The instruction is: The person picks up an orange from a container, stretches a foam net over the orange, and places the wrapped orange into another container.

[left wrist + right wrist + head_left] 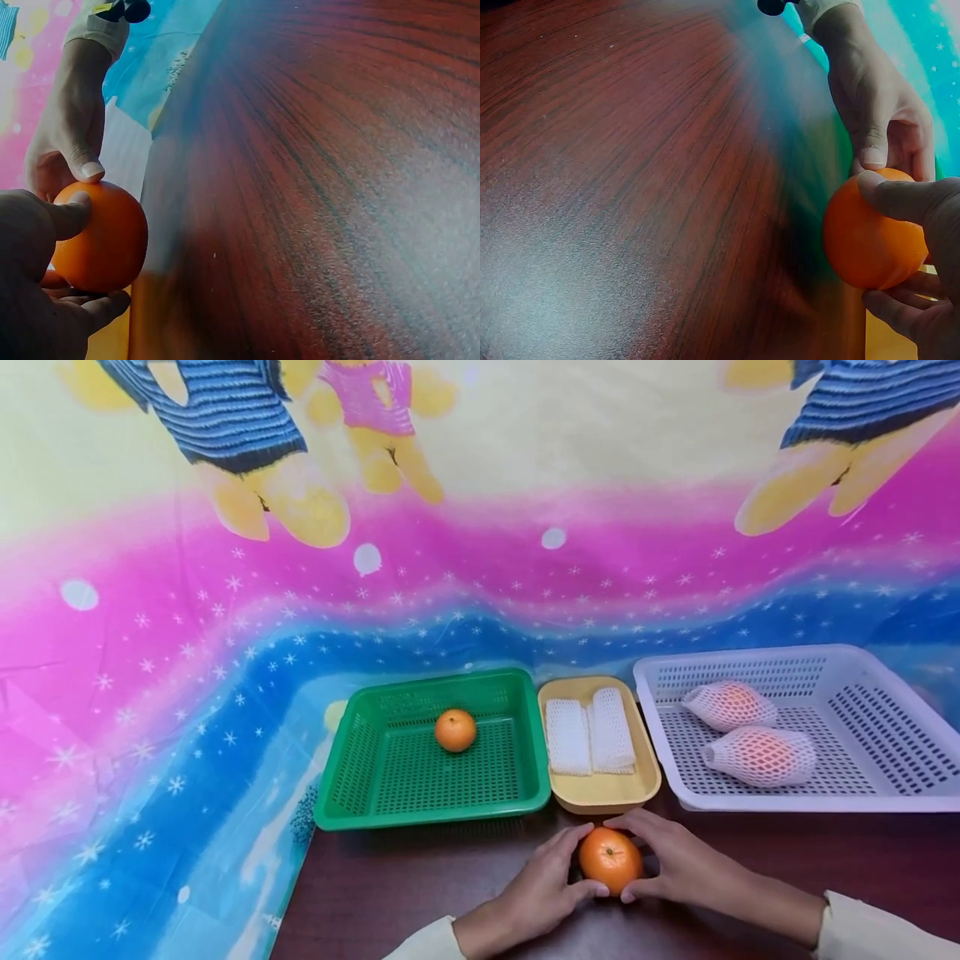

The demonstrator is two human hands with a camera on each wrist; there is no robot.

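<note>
Between both hands an orange (611, 860) is held above the dark wooden table, its stem end facing up in the head view. The left hand (536, 887) grips its left side, with the thumb near the front and the fingers behind. From the other side the right hand (686, 862) grips it in the same way. In the left wrist view both thumbs press on the orange (105, 240), and fingers of the left hand (37, 262) curl under it. The right wrist view shows the orange (870, 236) against the right hand's (937, 232) thumb and fingers.
Behind the hands, a yellow tray (607, 793) holds two white foam net sleeves (567, 737). To its left, a green basket (435, 818) contains another orange (455, 730). On the right, a pale lavender basket (810, 803) holds two net-wrapped fruits (761, 756). A printed cloth (450, 568) hangs behind.
</note>
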